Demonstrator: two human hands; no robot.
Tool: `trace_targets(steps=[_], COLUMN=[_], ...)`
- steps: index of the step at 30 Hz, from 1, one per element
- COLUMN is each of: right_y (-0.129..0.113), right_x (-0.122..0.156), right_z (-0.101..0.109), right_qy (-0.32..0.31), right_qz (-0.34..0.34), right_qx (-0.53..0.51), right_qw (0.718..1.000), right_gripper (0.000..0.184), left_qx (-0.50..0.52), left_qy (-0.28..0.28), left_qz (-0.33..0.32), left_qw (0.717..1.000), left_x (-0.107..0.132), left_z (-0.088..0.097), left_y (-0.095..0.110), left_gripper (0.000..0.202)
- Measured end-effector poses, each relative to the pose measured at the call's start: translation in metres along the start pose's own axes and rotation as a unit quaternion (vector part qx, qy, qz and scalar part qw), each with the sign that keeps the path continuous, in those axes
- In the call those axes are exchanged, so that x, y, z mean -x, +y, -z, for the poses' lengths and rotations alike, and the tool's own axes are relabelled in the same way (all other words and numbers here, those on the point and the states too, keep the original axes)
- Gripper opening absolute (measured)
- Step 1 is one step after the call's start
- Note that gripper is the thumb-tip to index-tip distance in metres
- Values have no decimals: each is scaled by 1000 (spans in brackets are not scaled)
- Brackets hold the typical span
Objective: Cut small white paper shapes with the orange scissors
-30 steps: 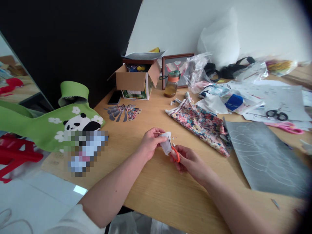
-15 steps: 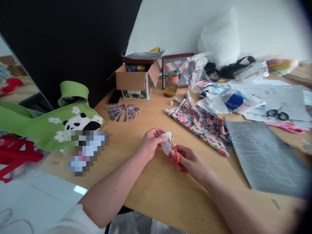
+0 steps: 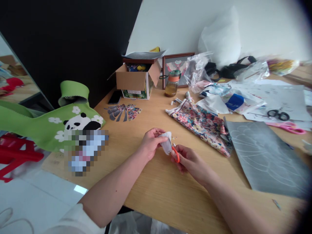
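Between the thumb and fingers of my left hand (image 3: 152,143) is a small pale grey-white piece (image 3: 166,146), paper or cloth, I cannot tell which. My right hand (image 3: 186,158) is closed round the orange handles of a pair of scissors (image 3: 177,154). Their blades are mostly hidden at the right edge of the pale piece. Tiny scraps (image 3: 174,138) lie on the table just beyond. Farther back, cut pieces of floral fabric and grey strips (image 3: 124,112) are laid out in a fan. A floral cloth (image 3: 201,125) lies to the right of my hands.
A grey sheet with white drawn lines (image 3: 265,156) covers the right side of the wooden table (image 3: 151,201). Black scissors (image 3: 278,114) and pink scissors (image 3: 289,127) lie behind it. At the back stand an open carton (image 3: 134,81) and a jar (image 3: 171,86). A green panda cloth (image 3: 52,126) hangs at left.
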State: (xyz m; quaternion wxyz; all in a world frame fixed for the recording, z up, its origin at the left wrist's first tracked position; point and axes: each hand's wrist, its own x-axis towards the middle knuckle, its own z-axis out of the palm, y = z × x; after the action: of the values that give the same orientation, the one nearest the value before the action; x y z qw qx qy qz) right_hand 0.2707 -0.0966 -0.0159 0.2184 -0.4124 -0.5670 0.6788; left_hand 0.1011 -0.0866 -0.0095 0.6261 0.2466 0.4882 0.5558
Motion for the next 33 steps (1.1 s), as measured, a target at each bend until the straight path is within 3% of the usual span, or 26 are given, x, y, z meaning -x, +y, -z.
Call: trace_targets(steps=[33], right_y=[-1], right_x=[-2], right_z=[-1], right_qy=[9], right_qz=[-1], right_qx=[-5], right_qw=[1000], right_gripper=[51], left_qx=[-14], left_qy=[4], left_qz=[-4], left_qw=[1000], left_x=[0], left_z=[0], left_y=[2], left_gripper=[32])
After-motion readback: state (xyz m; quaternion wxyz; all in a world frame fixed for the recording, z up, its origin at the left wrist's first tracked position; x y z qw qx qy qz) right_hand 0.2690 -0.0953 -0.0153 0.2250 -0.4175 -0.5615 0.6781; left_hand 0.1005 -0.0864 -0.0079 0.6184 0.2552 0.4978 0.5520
